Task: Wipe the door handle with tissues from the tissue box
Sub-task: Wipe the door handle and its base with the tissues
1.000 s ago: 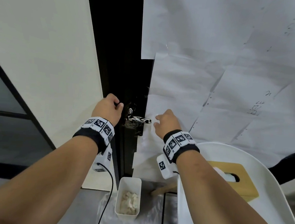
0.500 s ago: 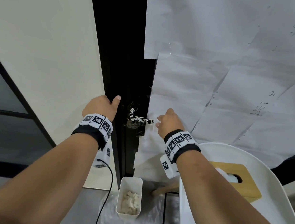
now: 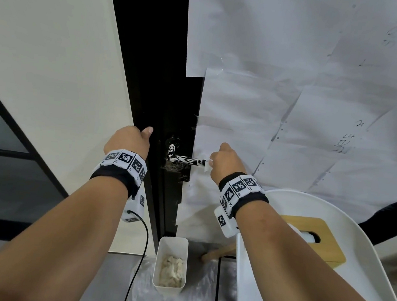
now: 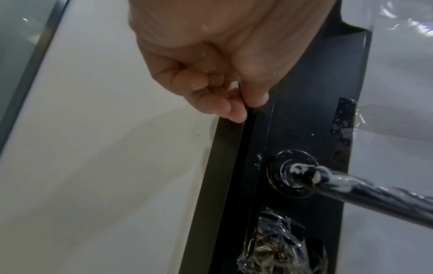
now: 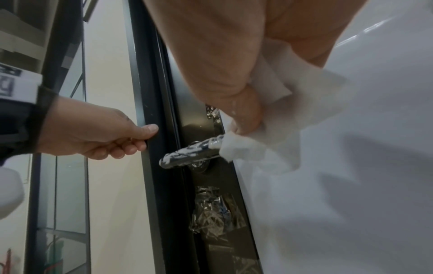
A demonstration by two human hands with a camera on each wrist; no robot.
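right now the right hand (image 5: 225,89) is pinching a white tissue (image 5: 246,146) around the free end of the door handle (image 5: 189,153), a dark lever streaked with white smears. the left hand (image 5: 93,133) is curling its fingers around the black door edge (image 4: 236,166), thumb laid against it, seemingly steadying the door. to do this pass well, the tissue probably needs dragging along the whole lever toward the round base (image 4: 293,174), wrapping as it goes, since smears are sitting thickest there. the tissue box (image 3: 314,240) is waiting on the white seat (image 3: 373,271) beside the right forearm for a fresh sheet.
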